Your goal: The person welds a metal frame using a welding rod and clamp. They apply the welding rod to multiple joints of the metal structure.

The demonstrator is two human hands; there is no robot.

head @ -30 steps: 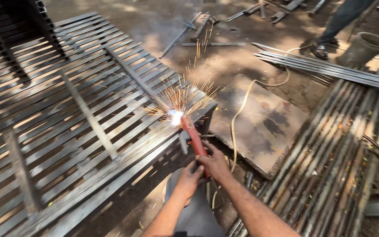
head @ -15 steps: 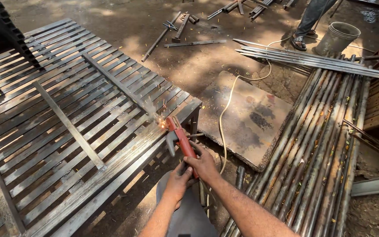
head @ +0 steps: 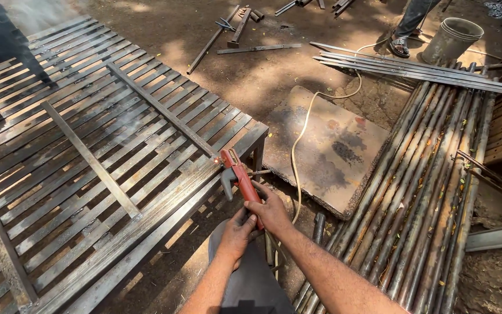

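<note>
While both hands close on one tool, the red-handled welding electrode holder [head: 240, 185] lies angled up and to the left, its metal head at the near right edge of the large grate of flat steel slats [head: 88, 145]. The right hand [head: 272, 210] wraps the lower part of the red handle, fingers clenched around it. The left hand [head: 236, 234] sits just below and touching the right, its fingers curled about the handle's end; the hold there is partly hidden by the right hand. A thin rod stub projects to the right from the holder's head; its tip is too small to judge.

The grate lies flat and fills the left half of the view, its slats running diagonally. Two longer steel bars [head: 161, 110] lie across the slats. Faint smoke hangs over the upper left of the grate.

A pale welding cable [head: 297, 151] runs from the hands up across the dirt ground [head: 251, 75] and over a rusty flat steel plate [head: 329, 148] lying just right of the grate. Right of that plate, a bundle of long round steel rods [head: 431, 192] lies side by side. A second stack of thin flat strips [head: 413, 70] rests crosswise near the rods' far ends.

Near the top right stands a grey plastic bucket [head: 453, 39], with another person's sandalled foot [head: 400, 45] just beside it. Loose steel offcuts [head: 236, 32] lie scattered on the ground at top centre.
</note>
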